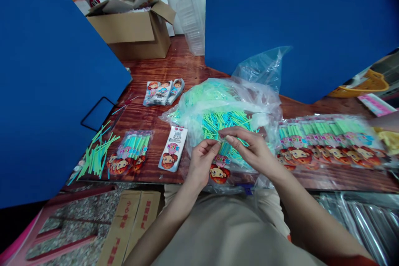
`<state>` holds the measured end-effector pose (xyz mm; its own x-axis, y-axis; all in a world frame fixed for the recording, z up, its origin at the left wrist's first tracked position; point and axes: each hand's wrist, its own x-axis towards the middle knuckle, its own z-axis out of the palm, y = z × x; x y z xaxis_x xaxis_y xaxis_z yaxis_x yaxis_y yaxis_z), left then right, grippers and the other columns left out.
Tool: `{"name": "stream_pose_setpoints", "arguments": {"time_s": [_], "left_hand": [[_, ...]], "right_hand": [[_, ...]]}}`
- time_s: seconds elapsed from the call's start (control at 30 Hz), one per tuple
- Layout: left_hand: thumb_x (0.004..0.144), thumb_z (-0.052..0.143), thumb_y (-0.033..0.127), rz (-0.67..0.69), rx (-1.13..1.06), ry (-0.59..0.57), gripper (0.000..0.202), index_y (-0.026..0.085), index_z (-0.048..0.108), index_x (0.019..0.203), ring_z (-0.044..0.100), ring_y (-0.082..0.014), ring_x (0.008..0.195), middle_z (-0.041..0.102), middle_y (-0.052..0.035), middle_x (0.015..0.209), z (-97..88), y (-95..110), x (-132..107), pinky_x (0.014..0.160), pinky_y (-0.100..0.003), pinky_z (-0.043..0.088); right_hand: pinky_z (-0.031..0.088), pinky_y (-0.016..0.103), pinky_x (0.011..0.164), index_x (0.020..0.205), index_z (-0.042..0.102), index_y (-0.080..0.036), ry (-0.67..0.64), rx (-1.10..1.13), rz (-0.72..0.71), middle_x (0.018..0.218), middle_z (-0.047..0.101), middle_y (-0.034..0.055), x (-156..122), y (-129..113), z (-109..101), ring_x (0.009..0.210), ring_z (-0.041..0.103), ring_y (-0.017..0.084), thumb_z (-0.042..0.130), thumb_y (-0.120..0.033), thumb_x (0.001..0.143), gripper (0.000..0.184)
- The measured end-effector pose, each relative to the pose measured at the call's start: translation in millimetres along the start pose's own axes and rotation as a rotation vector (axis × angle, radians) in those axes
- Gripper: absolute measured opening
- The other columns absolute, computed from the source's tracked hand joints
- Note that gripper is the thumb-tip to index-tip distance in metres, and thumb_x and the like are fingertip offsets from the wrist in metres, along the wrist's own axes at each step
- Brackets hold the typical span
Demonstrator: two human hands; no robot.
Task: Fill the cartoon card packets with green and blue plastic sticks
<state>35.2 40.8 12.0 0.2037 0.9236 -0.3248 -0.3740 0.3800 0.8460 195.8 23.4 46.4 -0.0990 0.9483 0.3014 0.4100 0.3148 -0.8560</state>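
Currently my left hand (201, 162) and right hand (254, 149) pinch narrow on thin aqua plastic sticks (225, 148), held over clear plastic bag (237, 91) near front edge of reddish wooden desk (187, 70); slack fingers could drop or scatter sticks.

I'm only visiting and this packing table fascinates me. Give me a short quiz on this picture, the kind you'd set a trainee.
1. True or false: the right hand is over the clear plastic bag.
2. What colours are the sticks in the bag? A: green and blue. B: red and yellow. C: black and white.
3. Fill in the blank: the card beside the bag shows a cartoon ____.

Key: 1 true; 2 A; 3 face.
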Motion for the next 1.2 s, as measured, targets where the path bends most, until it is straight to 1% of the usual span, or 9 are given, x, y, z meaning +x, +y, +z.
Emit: {"name": "stream_pose_setpoints", "arguments": {"time_s": [0.27, 0.4, 0.57, 0.63, 0.73, 0.8, 0.87, 1.0, 1.2], "left_hand": [[0.061, 0.086, 0.035, 0.007, -0.004, 0.010, 0.028, 0.016, 0.070, 0.074, 0.051, -0.0084, 0.065, 0.061, 0.0027, 0.068, -1.8, -0.5, 1.4, 0.063, -0.020, 0.040], [0.060, 0.087, 0.037, 0.016, -0.014, 0.023, 0.030, 0.016, 0.070, 0.074, 0.052, -0.0087, 0.065, 0.062, 0.0024, 0.068, -1.5, -1.9, 2.1, 0.063, -0.021, 0.041], [0.062, 0.086, 0.038, 0.034, 0.061, -0.003, 0.029, 0.015, 0.068, 0.069, 0.048, -0.0079, 0.059, 0.059, 0.0029, 0.062, -2.0, -2.4, 0.6, 0.058, -0.020, 0.038], [0.063, 0.085, 0.038, 0.036, 0.077, 0.017, 0.029, 0.015, 0.069, 0.070, 0.049, -0.0084, 0.060, 0.060, 0.0027, 0.063, -3.9, -2.1, 0.5, 0.059, -0.021, 0.038], [0.063, 0.085, 0.039, 0.060, 0.101, 0.069, 0.030, 0.015, 0.069, 0.073, 0.049, -0.0085, 0.060, 0.060, 0.0031, 0.064, -10.2, -0.8, 2.6, 0.059, -0.021, 0.038], [0.063, 0.085, 0.039, 0.084, 0.097, 0.101, 0.031, 0.015, 0.070, 0.074, 0.049, -0.0084, 0.060, 0.060, 0.0033, 0.063, -16.2, 0.9, 5.1, 0.059, -0.021, 0.039], [0.062, 0.086, 0.039, 0.094, 0.068, 0.120, 0.032, 0.015, 0.070, 0.075, 0.051, -0.0086, 0.062, 0.062, 0.0029, 0.066, -22.3, 3.5, 7.6, 0.062, -0.021, 0.040], [0.058, 0.088, 0.038, 0.069, -0.001, 0.129, 0.034, 0.015, 0.071, 0.076, 0.054, -0.0086, 0.065, 0.065, 0.0020, 0.069, -30.0, 9.7, 10.8, 0.065, -0.021, 0.043], [0.053, 0.091, 0.036, 0.058, -0.012, 0.158, 0.036, 0.015, 0.070, 0.074, 0.055, -0.0092, 0.064, 0.064, 0.0018, 0.068, -34.5, 12.2, 13.6, 0.064, -0.022, 0.045]], "right_hand": [[0.051, 0.036, 0.090, 0.105, 0.067, -0.023, -0.070, -0.124, -0.043, 0.107, 0.073, 0.0073, 0.8, 2.1, -4.2, 0.102, 0.067, 0.022, 0.051, -0.034, 0.099, 0.021], [0.051, 0.035, 0.087, 0.103, 0.067, -0.021, -0.010, -0.148, -0.026, 0.107, 0.073, 0.0081, 1.9, 2.7, -7.0, 0.101, 0.067, 0.021, 0.049, -0.034, 0.100, 0.022], [0.051, 0.035, 0.081, 0.092, 0.069, -0.020, -0.169, -0.203, -0.024, 0.093, 0.074, 0.0069, 1.3, 6.1, -5.7, 0.091, 0.069, 0.022, 0.054, -0.037, 0.097, 0.023], [0.052, 0.034, 0.080, 0.092, 0.070, -0.021, -0.113, -0.113, 0.021, 0.093, 0.075, 0.0062, 2.4, 9.8, -8.0, 0.089, 0.070, 0.021, 0.054, -0.039, 0.097, 0.025], [0.055, 0.032, 0.073, 0.093, 0.069, -0.020, 0.134, 0.036, 0.149, 0.088, 0.075, 0.0060, 5.9, 26.1, -16.7, 0.078, 0.071, 0.019, 0.049, -0.042, 0.098, 0.030], [0.054, 0.031, 0.067, 0.093, 0.069, -0.019, 0.192, -0.058, 0.198, 0.084, 0.075, 0.0061, 7.3, 44.1, -22.5, 0.073, 0.070, 0.020, 0.054, -0.040, 0.095, 0.026], [0.053, 0.033, 0.071, 0.093, 0.072, -0.020, 0.035, -0.302, 0.155, 0.091, 0.075, 0.0073, 5.9, 63.3, -24.6, 0.081, 0.070, 0.022, 0.061, -0.028, 0.090, 0.015], [0.050, 0.034, 0.083, 0.097, 0.076, -0.022, -0.301, -0.626, -0.001, 0.101, 0.072, 0.0089, -3.8, 88.1, -14.4, 0.095, 0.066, 0.023, 0.049, -0.006, 0.088, 0.033], [0.047, 0.034, 0.085, 0.100, 0.076, -0.022, -0.417, -0.800, -0.024, 0.101, 0.066, 0.0105, -10.4, 94.2, -6.7, 0.095, 0.061, 0.024, 0.049, -0.007, 0.088, 0.033]]}}
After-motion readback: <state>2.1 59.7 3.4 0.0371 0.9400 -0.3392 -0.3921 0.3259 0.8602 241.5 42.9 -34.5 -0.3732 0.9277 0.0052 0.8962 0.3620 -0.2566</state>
